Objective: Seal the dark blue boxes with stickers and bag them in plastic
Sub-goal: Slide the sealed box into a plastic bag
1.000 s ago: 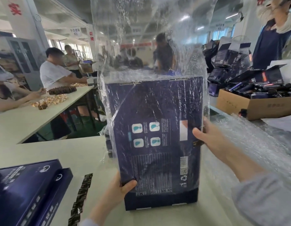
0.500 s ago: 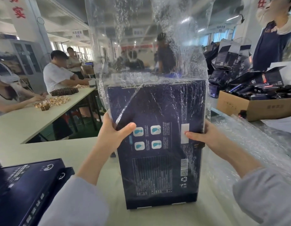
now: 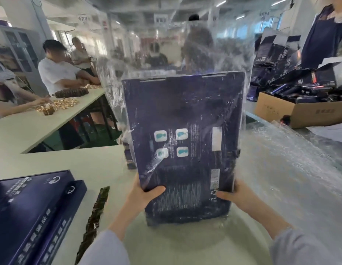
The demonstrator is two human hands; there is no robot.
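A dark blue box (image 3: 185, 150) stands upright on its short end in the middle of the view, printed back face toward the camera, inside a clear plastic bag (image 3: 220, 54) whose open top rises well above the box; the picture is blurred, so I cannot tell whether the lower edge rests on the pale table (image 3: 57, 161) or sits just above it. The left hand (image 3: 145, 194) grips the lower left edge through the film, thumb laid across the front face, fingers hidden behind; the right hand (image 3: 236, 194) grips the lower right edge likewise, thumb in front and the rest curled out of sight. To the left lies a stack of dark blue boxes (image 3: 32, 211), flat on the table; just beside it runs a dark sticker strip (image 3: 96, 213). To the right spreads a heap of clear plastic bags (image 3: 285, 161); beyond it stands a cardboard carton (image 3: 281, 111) of dark items.
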